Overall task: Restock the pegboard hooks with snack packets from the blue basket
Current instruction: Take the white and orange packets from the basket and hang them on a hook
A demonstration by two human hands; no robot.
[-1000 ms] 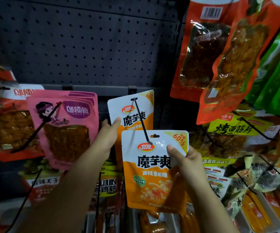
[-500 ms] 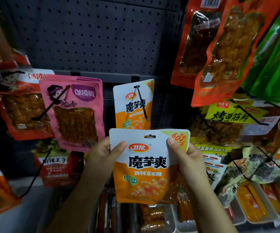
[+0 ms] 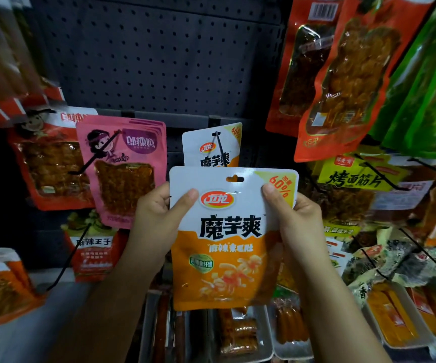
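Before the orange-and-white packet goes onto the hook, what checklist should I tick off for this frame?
1. Both hands grip the held packet: left hand, right hand: ok.
2. Hang hole unobstructed by thumbs: ok.
3. Hole lined up with the hook: not ok, packet sits below the hook tip.
4. Matching hung packet already on that hook: ok.
5. Room left on the hook: cannot tell.
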